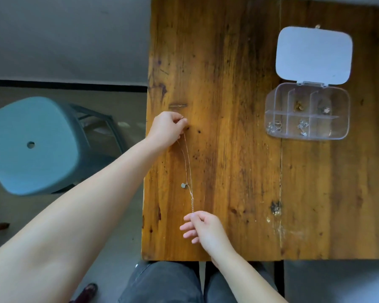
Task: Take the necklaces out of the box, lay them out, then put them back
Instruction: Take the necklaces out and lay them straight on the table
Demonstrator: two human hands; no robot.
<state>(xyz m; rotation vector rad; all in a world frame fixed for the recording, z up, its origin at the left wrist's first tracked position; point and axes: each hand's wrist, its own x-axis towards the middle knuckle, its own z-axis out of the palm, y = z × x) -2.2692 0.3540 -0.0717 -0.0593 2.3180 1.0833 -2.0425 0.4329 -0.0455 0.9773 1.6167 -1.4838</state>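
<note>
- Necklace (187, 167): thin pale chain, small grey pendant (184, 185), stretched along the bench (228, 149) near its left edge.
- My left hand (169, 130) pinches the far end; my right hand (202, 228) pinches the near clasp end.
- Clear box (306, 111), lid open, well apart at right, small jewellery in compartments.
- No readable writing.

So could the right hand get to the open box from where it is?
Probably yes: the right hand pinches the necklace end, but bare table lies between it and the open box.
</note>
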